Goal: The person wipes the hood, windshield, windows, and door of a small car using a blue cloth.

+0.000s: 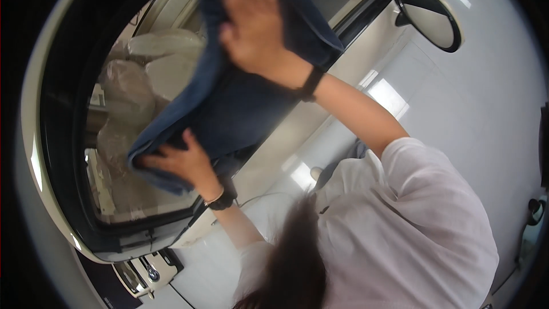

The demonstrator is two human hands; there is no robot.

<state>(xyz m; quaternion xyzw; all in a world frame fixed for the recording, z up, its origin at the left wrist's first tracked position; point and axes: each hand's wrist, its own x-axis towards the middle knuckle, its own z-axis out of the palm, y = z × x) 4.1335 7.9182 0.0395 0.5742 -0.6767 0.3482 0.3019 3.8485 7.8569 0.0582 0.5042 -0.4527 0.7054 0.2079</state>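
A dark blue cloth is spread across the side window of a cream-coloured car. My right hand presses flat on its upper part, fingers extended and slightly blurred. Lower down, my left hand is at the cloth's lower end. The left fingertips go into a fold there, and the thumb lies over the fabric. Much of the glass behind the cloth is hidden. Through the uncovered part I see car seats wrapped in clear plastic.
A round wing mirror juts out at the upper right. The cream door panel runs below the window, beside a glossy light floor. At the lower left is a cream object with a metal fitting. Dark hair hangs in front of my white shirt.
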